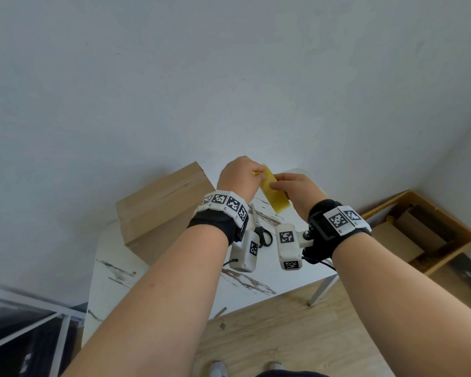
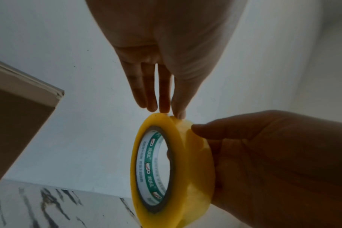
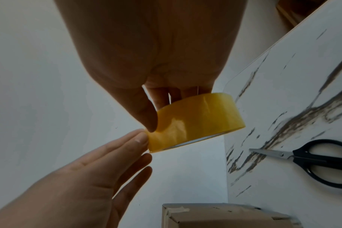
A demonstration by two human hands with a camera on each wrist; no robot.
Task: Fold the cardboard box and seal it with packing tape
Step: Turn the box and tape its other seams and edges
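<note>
My right hand (image 1: 282, 183) grips a yellow roll of packing tape (image 1: 273, 193) above the table, thumb on its outer face and fingers behind it. My left hand (image 1: 254, 172) reaches to the roll's far end with straight fingers. In the left wrist view the left hand's fingertips (image 2: 164, 108) touch the top edge of the packing tape roll (image 2: 185, 162). In the right wrist view the right hand (image 3: 156, 111) holds the tape roll (image 3: 197, 120) and a left fingertip (image 3: 140, 138) presses its corner. The closed cardboard box (image 1: 158, 210) lies on the table to the left of both hands.
Black-handled scissors (image 1: 261, 232) lie on the white marble-patterned table (image 1: 114, 281) under my wrists; the scissors (image 3: 312, 158) show in the right wrist view too. A wooden crate (image 1: 419, 229) with cardboard sits on the floor at right. A metal frame (image 1: 25, 322) stands lower left.
</note>
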